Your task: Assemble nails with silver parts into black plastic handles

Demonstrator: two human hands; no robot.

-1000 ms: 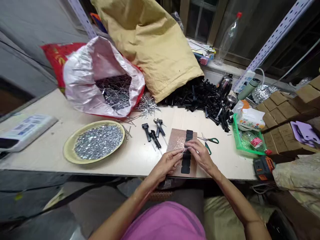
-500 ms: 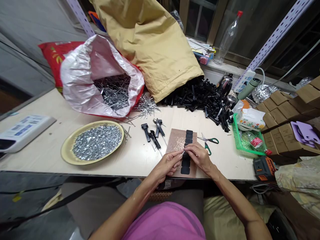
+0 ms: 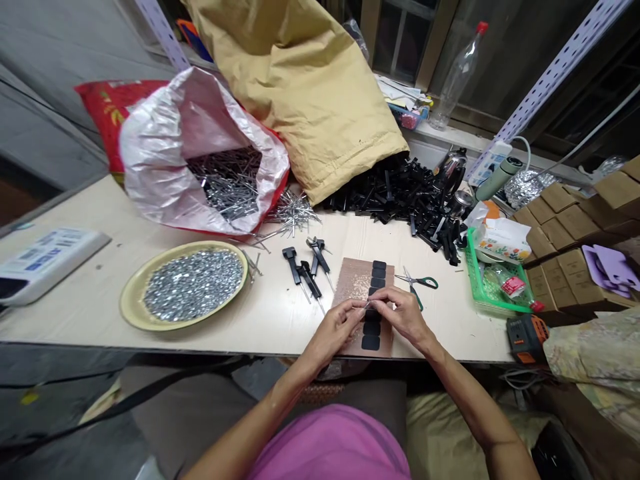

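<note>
My left hand (image 3: 343, 325) and my right hand (image 3: 400, 313) meet fingertip to fingertip over a brown board (image 3: 345, 283). Both are pinched closed around something small and pale that I cannot make out. Beneath them a column of black rounded patches (image 3: 371, 342) runs down the board, and small golden bits (image 3: 359, 287) lie scattered to its left. Green-handled scissors (image 3: 423, 283) rest just beyond my right hand. Left of the board lie several black plastic pieces (image 3: 309, 279) with metal rods in them.
A yellow bowl (image 3: 129, 308) of small silvery parts stands at left. Behind it a red-and-white sack (image 3: 150, 153) spills metal rods. A tan sack (image 3: 320, 87) opens onto a heap of black parts (image 3: 395, 193). At right are a green basket (image 3: 495, 303) and cardboard boxes (image 3: 560, 227).
The fingers of both hands have shifted slightly, with the left ones now straighter. Both hands stay together over the board, and the objects on the table look unmoved.
</note>
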